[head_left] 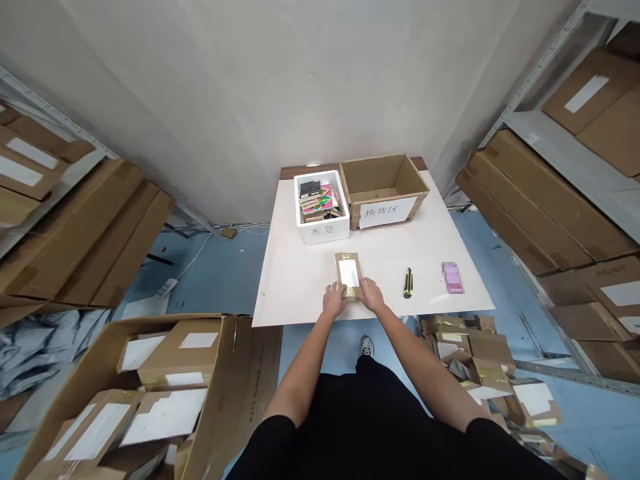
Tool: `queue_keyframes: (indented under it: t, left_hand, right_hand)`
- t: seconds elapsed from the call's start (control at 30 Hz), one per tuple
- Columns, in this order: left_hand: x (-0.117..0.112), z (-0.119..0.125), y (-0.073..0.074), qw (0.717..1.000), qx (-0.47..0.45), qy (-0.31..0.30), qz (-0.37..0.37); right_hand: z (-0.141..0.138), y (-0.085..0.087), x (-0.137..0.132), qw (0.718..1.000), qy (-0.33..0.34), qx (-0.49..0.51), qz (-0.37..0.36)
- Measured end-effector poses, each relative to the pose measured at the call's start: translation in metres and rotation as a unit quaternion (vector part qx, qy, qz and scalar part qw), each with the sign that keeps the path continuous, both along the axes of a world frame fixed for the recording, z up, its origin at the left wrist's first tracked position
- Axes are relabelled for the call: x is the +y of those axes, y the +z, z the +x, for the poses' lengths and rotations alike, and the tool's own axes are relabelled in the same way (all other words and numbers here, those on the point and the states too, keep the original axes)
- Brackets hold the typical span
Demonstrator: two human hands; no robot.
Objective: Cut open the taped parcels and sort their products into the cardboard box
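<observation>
A small cardboard parcel [349,272] with a white label and shiny tape lies on the white table [295,287], near its front edge. My left hand [334,299] grips its near left corner, fingers bent against the side. At the near right corner my right hand [369,294] holds it too, the thumb close to the tape. A yellow and black utility knife [409,283] rests to the right of the hands. Further right is a blurred pink and purple item [453,277] whose kind I cannot tell.
Behind the parcel stand a white foam box [325,233] of small packs and an open cardboard box [385,212] with a handwritten sign. A large carton [227,360] of parcels is at left. Opened boxes [490,350] pile up at right. Shelves [550,127] flank both sides.
</observation>
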State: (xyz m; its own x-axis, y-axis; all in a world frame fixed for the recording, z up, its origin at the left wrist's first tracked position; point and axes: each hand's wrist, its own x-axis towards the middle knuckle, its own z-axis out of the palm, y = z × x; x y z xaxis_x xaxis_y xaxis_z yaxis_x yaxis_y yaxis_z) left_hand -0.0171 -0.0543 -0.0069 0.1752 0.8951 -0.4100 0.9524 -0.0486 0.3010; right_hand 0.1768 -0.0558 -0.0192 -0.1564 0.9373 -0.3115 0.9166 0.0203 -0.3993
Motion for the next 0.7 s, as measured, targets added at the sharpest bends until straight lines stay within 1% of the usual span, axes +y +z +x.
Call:
queue_keyframes:
  t: [0.1, 0.2, 0.27, 0.37, 0.47, 0.57, 0.63, 0.7]
  left_hand:
    - [0.029, -0.004, 0.016, 0.999, 0.034, -0.003, 0.000]
    - [0.067, -0.016, 0.028, 0.997, 0.058, -0.046, -0.014]
    - [0.092, -0.022, 0.030, 0.993, 0.085, -0.073, -0.046]
    - [0.119, -0.024, 0.021, 0.983, 0.115, -0.115, -0.084]
    - [0.132, -0.021, 0.008, 0.974, 0.137, -0.158, -0.090]
    - [0.133, -0.020, 0.001, 0.970, 0.148, -0.176, -0.083]
    - [0.130, -0.021, 0.001, 0.970, 0.147, -0.169, -0.094]
    - [0.127, -0.023, 0.002, 0.972, 0.140, -0.155, -0.106]
  right_hand:
    - [0.022, 0.003, 0.015, 1.000, -0.009, 0.019, 0.003]
    - [0.054, -0.001, 0.024, 0.999, -0.033, 0.040, 0.010]
    - [0.081, -0.009, 0.026, 0.997, -0.063, 0.041, 0.005]
    - [0.125, -0.025, 0.023, 0.990, -0.133, 0.026, -0.022]
    - [0.163, -0.042, 0.018, 0.971, -0.229, 0.018, -0.073]
    - [0.187, -0.055, 0.020, 0.942, -0.308, 0.010, -0.130]
    - [0.192, -0.060, 0.027, 0.935, -0.329, -0.013, -0.133]
    - [0.191, -0.061, 0.036, 0.944, -0.309, -0.024, -0.113]
